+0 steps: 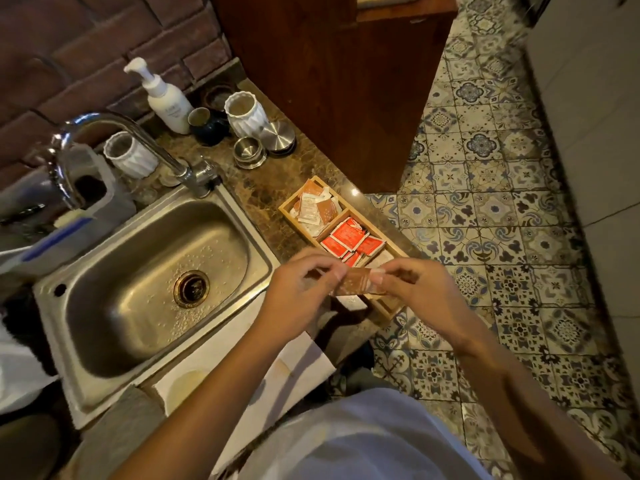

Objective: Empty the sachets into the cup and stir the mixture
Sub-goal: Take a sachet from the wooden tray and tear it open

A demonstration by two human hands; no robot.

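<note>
Above wooden tray (289, 210) at surface edge, left hand (298, 289) and right hand (412, 289) both pinching brown sachet (356, 284) by opposite ends — tearing step likely starting. Cup not identifiable; white cups sitting toward 11 o'clock. Next: rip top open, carrying upright to cup.

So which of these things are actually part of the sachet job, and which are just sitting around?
Part of the job:
- brown sachet, held between left hand and right hand
- wooden tray of sachets

Just lying about:
- sink
- tap
- pump bottle
- white ribbed cups
- metal tins
</note>
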